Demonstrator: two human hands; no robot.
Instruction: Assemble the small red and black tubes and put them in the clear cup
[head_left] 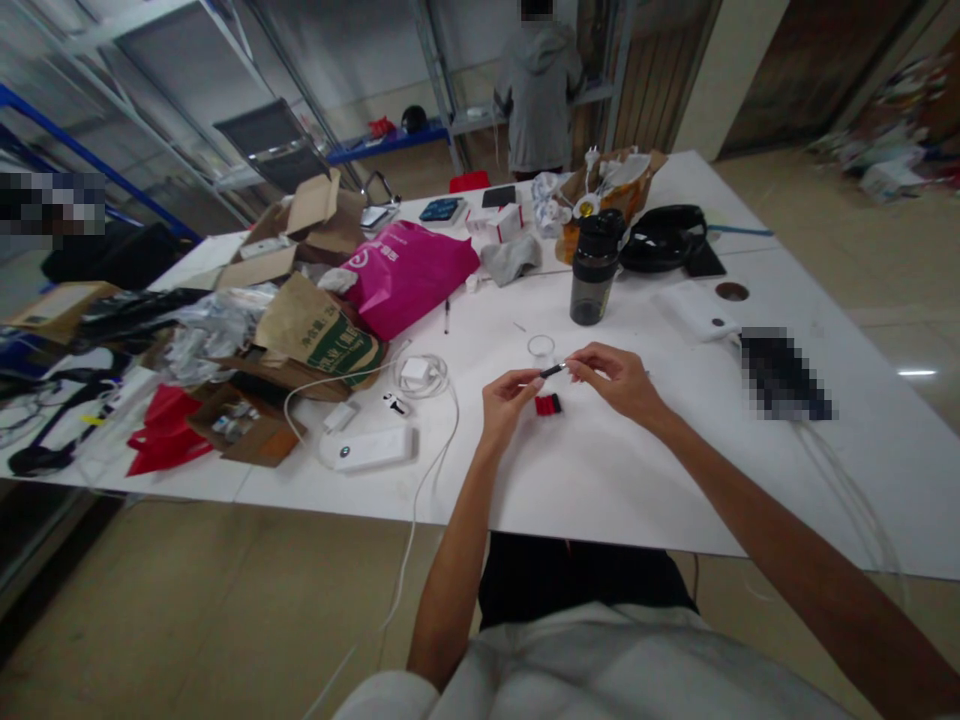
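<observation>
Above the white table, my left hand [508, 402] pinches one end of a short black stick [553, 370] with a silvery tip. My right hand [609, 378] has its thumb and fingers closed at the silvery end of the same stick. Its exact kind is too small to make out. Just below it on the table lies a small red and black piece [548, 404]. Behind my fingers is a thin pale ring or loop [541, 346]. A dark see-through bottle [591, 275] with a black lid stands upright beyond my right hand.
To the left lie a white power bank [373, 449], a coiled white cable [442, 372], an open cardboard box [251, 440] and a pink bag [412, 270]. On the right are a white box [694, 310] and a black phone-like object [784, 375]. A person [538, 95] stands behind the table.
</observation>
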